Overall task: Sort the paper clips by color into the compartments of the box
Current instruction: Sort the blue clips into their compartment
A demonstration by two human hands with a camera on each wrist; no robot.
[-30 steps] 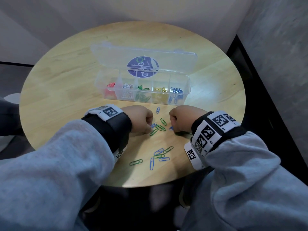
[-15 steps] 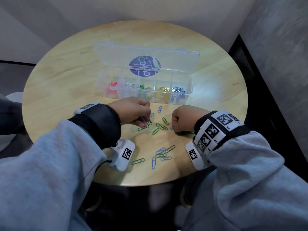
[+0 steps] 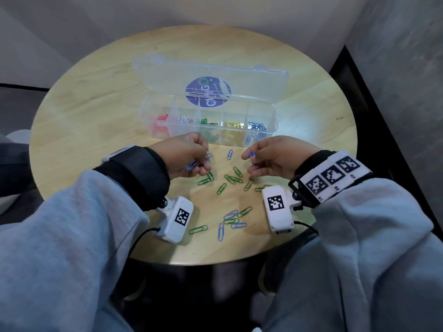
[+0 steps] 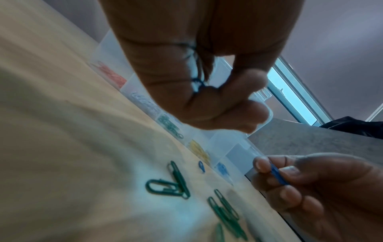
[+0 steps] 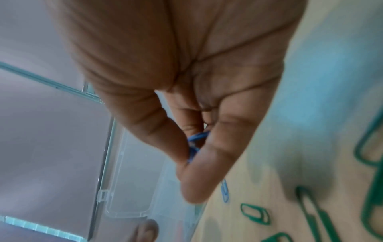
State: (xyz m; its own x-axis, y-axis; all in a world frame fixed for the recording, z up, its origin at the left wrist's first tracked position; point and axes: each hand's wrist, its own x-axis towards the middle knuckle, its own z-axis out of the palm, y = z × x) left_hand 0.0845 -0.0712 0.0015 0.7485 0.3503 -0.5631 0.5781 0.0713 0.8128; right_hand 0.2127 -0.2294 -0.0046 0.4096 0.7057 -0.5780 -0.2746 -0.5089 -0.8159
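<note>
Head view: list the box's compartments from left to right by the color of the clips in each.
Red clips → white clips → green clips → yellow clips → blue clips, all inside the clear box.

round wood table (image 3: 79,111) | grey walls (image 3: 395,56) behind | window (image 4: 294,96) in bkgd

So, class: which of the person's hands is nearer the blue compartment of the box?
Right. The right hand sits just in front of the blue compartment; the left hand is in front of the green one.
</note>
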